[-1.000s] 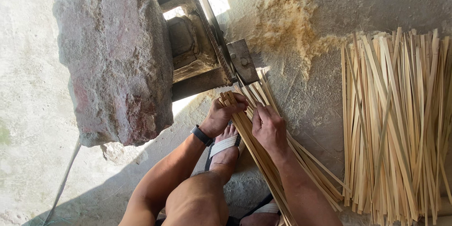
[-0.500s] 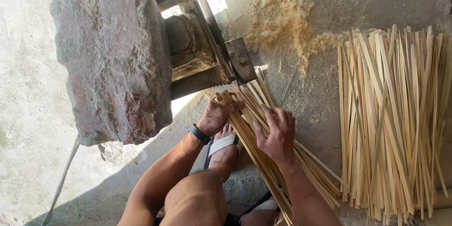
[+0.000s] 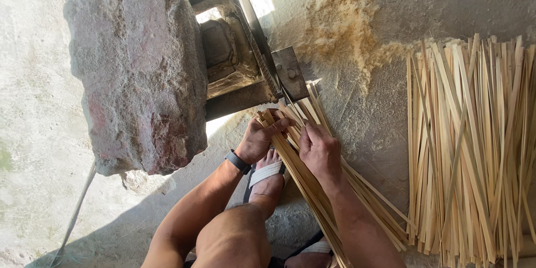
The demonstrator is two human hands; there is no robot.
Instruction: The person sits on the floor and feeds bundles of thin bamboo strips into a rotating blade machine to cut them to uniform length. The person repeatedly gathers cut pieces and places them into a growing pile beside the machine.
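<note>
— So, what differs from half a second back in the head view?

— Mostly the right hand (image 3: 319,153). Before, its fingers were spread wide over the bundle of bamboo strips (image 3: 312,184); now they are drawn together and it lies flat on top of the strips, nearer the cutter end. The left hand (image 3: 258,138) has hardly shifted: its grip is closed around the top ends of the bundle, thumb over them.

— And the right grip?

— Pressing down, palm on the strips; I cannot tell whether the fingers curl under any.

— Where does the bundle lie?

— On the concrete floor (image 3: 39,134), slanting from the lower right up to the metal blade (image 3: 254,28) and its bracket, its tips just beside that bracket. It passes beside the sandalled foot (image 3: 267,176).

— How do the strips look?

— Thin, flat, pale yellow, long, roughly parallel, fanning a little at the lower end.

— Anything else around?

— A big rough stone (image 3: 139,67) sits by the cutter, sawdust (image 3: 346,22) lies beyond it, and a larger pile of strips (image 3: 474,151) rests well apart to the right.
</note>
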